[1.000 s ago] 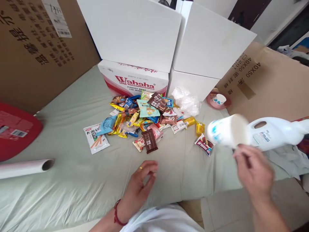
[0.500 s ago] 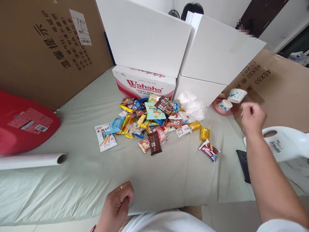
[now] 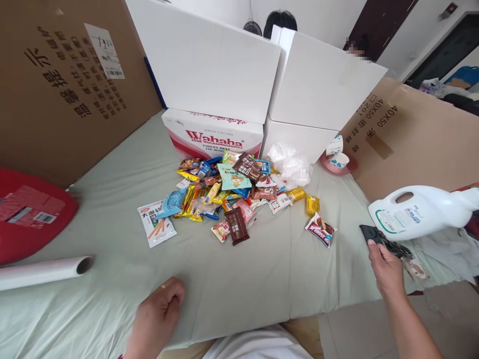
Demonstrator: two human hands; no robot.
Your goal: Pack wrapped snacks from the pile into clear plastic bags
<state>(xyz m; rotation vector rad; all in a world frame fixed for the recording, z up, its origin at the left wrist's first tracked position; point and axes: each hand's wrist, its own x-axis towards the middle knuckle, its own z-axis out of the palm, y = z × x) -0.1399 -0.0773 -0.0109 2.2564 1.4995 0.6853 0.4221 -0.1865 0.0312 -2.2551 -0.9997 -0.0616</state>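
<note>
My left hand (image 3: 157, 311) rests as a closed fist on the pale green sheet (image 3: 112, 164), a ring on one finger and nothing visible in it. At the sheet's right edge, my right hand (image 3: 385, 267) pinches a flat black phone-like object (image 3: 368, 233), which lies beside a white jug (image 3: 419, 209) on its side. A pile of several wrapped snacks (image 3: 232, 194) lies in the middle, beyond both hands. A paper cup (image 3: 335, 146) stands tilted by a pink plate (image 3: 350, 167) that holds a second cup (image 3: 339, 160).
A Wahaha carton (image 3: 213, 134) and white boxes (image 3: 322, 80) stand behind the snacks, with a crumpled plastic bag (image 3: 290, 162) in front. Cardboard sheets (image 3: 56, 85) flank both sides. A red object (image 3: 30, 214) and a white tube (image 3: 45, 269) lie at the left.
My right hand let go of the paper cup by the pink plate, then came back down onto the black object. My left hand curled into a fist and slid left.
</note>
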